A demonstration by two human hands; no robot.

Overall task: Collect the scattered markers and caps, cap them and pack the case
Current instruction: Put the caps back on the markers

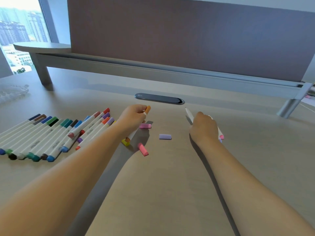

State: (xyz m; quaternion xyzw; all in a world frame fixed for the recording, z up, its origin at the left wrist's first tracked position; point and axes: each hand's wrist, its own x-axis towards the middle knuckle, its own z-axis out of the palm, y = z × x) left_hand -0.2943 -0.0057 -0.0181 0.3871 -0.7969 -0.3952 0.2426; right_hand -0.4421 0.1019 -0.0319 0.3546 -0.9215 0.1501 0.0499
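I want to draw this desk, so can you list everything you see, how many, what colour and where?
capped markers: a row too crowded to count exactly, white barrels with blue, green, brown, red, orange and purple caps, left on the desk
orange marker: one, white barrel with orange cap, in the left hand
uncapped markers: at least two, white, in the right hand
pink caps: two loose, between the hands
purple cap: one, middle of the desk
yellow cap: one, by the left wrist
clear case: one, far left edge
cable cover: one, dark oval, desk centre back
desk: one, light wood
left hand: grips the orange marker
right hand: grips the uncapped markers
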